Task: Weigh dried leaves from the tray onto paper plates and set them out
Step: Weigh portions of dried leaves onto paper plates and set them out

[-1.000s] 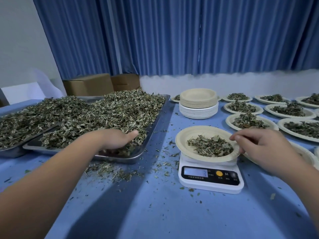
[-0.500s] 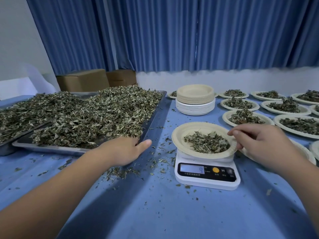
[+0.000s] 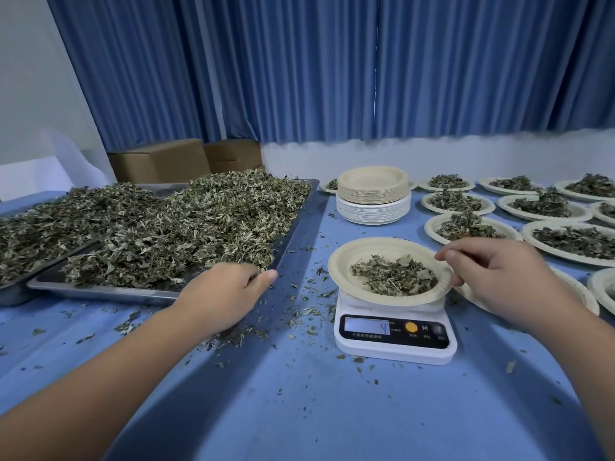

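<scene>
Right hand (image 3: 499, 281) pinching rim of paper plate (image 3: 346, 261) on scale (image 3: 392, 347), table (image 3: 299, 410) centre-right. Left hand (image 3: 229, 294) curled at tray (image 3: 296, 227) near corner; hold not discernible.
Tray: dried leaves (image 3: 199, 227) heaped, much left.
Filled plates (image 3: 431, 227): many, crowding right edge.
Blank stack (image 3: 372, 194): tall.
Room: near edge.

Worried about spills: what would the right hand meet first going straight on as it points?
Likely the leaves heaped on the weighing plate; the right hand points left over its rim, height unclear.
</scene>
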Demonstrator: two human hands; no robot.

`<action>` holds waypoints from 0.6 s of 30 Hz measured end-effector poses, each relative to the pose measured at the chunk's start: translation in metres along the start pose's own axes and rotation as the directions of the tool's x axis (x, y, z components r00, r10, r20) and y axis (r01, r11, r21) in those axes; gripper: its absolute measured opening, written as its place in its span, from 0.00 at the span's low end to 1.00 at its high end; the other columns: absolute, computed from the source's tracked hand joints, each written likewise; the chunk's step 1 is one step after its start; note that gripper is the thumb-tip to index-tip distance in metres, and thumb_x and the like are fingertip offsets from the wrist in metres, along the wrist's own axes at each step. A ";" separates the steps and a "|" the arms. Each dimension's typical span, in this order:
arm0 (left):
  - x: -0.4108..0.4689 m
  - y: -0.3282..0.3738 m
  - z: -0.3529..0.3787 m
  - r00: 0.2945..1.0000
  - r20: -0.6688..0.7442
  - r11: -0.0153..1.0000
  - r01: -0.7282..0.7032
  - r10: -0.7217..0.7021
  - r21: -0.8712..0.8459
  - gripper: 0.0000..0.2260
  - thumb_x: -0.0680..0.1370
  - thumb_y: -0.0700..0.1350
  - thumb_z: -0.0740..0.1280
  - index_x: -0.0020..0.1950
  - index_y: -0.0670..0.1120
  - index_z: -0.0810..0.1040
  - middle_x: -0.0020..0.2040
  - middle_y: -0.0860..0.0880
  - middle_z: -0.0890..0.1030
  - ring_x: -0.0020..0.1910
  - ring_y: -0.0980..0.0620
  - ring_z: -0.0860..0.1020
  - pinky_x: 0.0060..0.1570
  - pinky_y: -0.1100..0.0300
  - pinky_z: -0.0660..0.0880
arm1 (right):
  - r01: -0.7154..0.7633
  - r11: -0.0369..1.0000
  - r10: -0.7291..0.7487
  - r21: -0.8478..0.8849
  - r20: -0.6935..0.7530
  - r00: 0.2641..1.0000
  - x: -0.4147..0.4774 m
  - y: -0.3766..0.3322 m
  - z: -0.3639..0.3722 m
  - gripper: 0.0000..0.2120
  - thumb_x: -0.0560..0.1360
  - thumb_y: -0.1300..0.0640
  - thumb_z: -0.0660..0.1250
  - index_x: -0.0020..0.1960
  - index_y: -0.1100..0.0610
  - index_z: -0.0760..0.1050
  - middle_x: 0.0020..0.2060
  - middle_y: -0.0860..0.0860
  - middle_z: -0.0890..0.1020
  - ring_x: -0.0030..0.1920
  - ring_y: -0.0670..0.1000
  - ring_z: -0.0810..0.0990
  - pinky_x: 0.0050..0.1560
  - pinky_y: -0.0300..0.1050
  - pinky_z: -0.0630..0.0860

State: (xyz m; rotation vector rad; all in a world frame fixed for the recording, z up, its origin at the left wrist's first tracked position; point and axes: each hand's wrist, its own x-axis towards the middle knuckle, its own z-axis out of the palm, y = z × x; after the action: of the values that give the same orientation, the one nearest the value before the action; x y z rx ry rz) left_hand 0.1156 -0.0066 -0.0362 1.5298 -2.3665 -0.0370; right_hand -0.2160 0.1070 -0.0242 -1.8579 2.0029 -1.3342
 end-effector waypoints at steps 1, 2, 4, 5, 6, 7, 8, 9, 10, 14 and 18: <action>0.002 -0.001 -0.002 1.000 -0.018 0.999 0.010 -0.011 -0.033 0.22 0.81 0.59 0.55 0.33 0.47 0.68 0.27 0.49 0.72 0.26 0.50 0.71 0.29 0.58 0.65 | -0.001 1.000 0.001 -0.001 -0.001 1.000 0.000 0.000 0.000 0.14 0.77 0.56 0.65 0.37 0.39 0.79 0.27 0.46 0.81 0.21 0.43 0.69 0.23 0.34 0.65; 0.004 -0.002 -0.003 0.999 -0.036 0.998 0.018 -0.020 -0.062 0.22 0.81 0.58 0.57 0.33 0.47 0.68 0.26 0.49 0.71 0.25 0.50 0.70 0.29 0.58 0.65 | -0.002 1.000 0.002 -0.003 -0.002 1.000 0.000 0.000 0.000 0.14 0.77 0.56 0.65 0.37 0.39 0.79 0.27 0.46 0.81 0.21 0.43 0.69 0.22 0.34 0.65; 0.009 -0.004 -0.004 0.998 -0.058 0.995 0.024 -0.030 -0.099 0.22 0.81 0.57 0.58 0.32 0.47 0.68 0.24 0.49 0.70 0.23 0.50 0.67 0.28 0.58 0.63 | -0.003 1.000 0.003 -0.010 -0.003 1.000 0.000 0.000 0.000 0.14 0.77 0.56 0.65 0.37 0.39 0.79 0.27 0.44 0.81 0.21 0.43 0.70 0.21 0.32 0.65; 0.011 -0.005 -0.005 0.998 -0.061 0.994 0.028 -0.035 -0.107 0.22 0.81 0.57 0.59 0.31 0.46 0.68 0.24 0.49 0.69 0.23 0.50 0.66 0.28 0.59 0.62 | -0.005 1.000 0.005 -0.011 -0.002 1.000 0.000 -0.001 0.000 0.14 0.77 0.56 0.65 0.38 0.39 0.79 0.27 0.44 0.81 0.21 0.42 0.70 0.21 0.32 0.65; 0.013 -0.006 -0.005 0.997 -0.065 0.994 0.036 -0.043 -0.107 0.22 0.81 0.57 0.59 0.32 0.46 0.69 0.24 0.49 0.69 0.23 0.50 0.65 0.28 0.60 0.61 | -0.007 1.000 0.007 -0.011 -0.001 1.000 0.000 -0.001 0.000 0.14 0.77 0.56 0.65 0.38 0.39 0.79 0.27 0.44 0.81 0.20 0.42 0.70 0.21 0.31 0.64; 0.016 -0.006 -0.005 0.996 -0.070 0.994 0.047 -0.054 -0.098 0.22 0.81 0.58 0.59 0.32 0.46 0.70 0.24 0.49 0.70 0.22 0.51 0.65 0.28 0.61 0.61 | -0.009 1.000 0.009 -0.010 0.001 1.000 0.000 -0.001 0.000 0.14 0.77 0.56 0.65 0.38 0.39 0.79 0.27 0.44 0.81 0.20 0.42 0.70 0.21 0.31 0.64; 0.019 -0.006 -0.006 0.995 -0.077 0.995 0.058 -0.064 -0.081 0.22 0.81 0.59 0.59 0.33 0.46 0.72 0.24 0.50 0.70 0.21 0.52 0.65 0.26 0.62 0.61 | -0.009 1.000 0.009 -0.009 0.001 1.000 0.000 -0.001 0.000 0.14 0.77 0.56 0.65 0.38 0.39 0.79 0.27 0.44 0.81 0.21 0.43 0.70 0.20 0.32 0.64; 0.022 -0.007 -0.007 0.994 -0.086 0.996 0.065 -0.070 -0.059 0.22 0.80 0.60 0.58 0.35 0.46 0.74 0.23 0.50 0.71 0.20 0.52 0.65 0.25 0.63 0.61 | -0.009 1.000 0.009 -0.008 0.002 1.000 0.000 -0.001 0.000 0.14 0.77 0.56 0.65 0.38 0.39 0.79 0.27 0.43 0.81 0.21 0.44 0.71 0.21 0.32 0.64; 0.025 -0.007 -0.008 0.993 -0.095 0.997 0.070 -0.073 -0.038 0.22 0.80 0.60 0.58 0.36 0.46 0.74 0.23 0.50 0.71 0.20 0.53 0.66 0.24 0.63 0.61 | -0.009 1.000 0.009 -0.008 0.001 1.000 0.000 -0.001 0.000 0.14 0.77 0.56 0.65 0.38 0.39 0.79 0.27 0.43 0.81 0.21 0.44 0.71 0.21 0.32 0.65; 0.039 -0.007 -0.015 0.989 -0.127 0.996 0.084 -0.081 0.020 0.22 0.80 0.63 0.56 0.43 0.47 0.78 0.24 0.50 0.73 0.19 0.55 0.67 0.21 0.65 0.61 | -0.017 1.000 0.017 -0.002 0.001 1.000 0.000 -0.002 0.000 0.14 0.77 0.56 0.65 0.38 0.39 0.79 0.28 0.42 0.81 0.21 0.42 0.70 0.21 0.31 0.64; 0.051 0.001 -0.026 0.983 -0.176 0.998 0.052 -0.047 0.021 0.22 0.80 0.62 0.55 0.40 0.47 0.76 0.24 0.50 0.74 0.20 0.54 0.68 0.21 0.65 0.62 | -0.018 1.000 0.018 -0.015 0.004 1.000 0.000 -0.003 -0.001 0.14 0.77 0.57 0.65 0.39 0.39 0.79 0.28 0.41 0.81 0.21 0.42 0.70 0.21 0.32 0.65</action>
State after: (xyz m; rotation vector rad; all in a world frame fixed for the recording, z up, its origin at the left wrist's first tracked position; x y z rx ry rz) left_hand 0.1031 -0.0479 0.0020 1.5366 -2.1994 0.1131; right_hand -0.2140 0.1075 -0.0217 -1.8428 2.0281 -1.3130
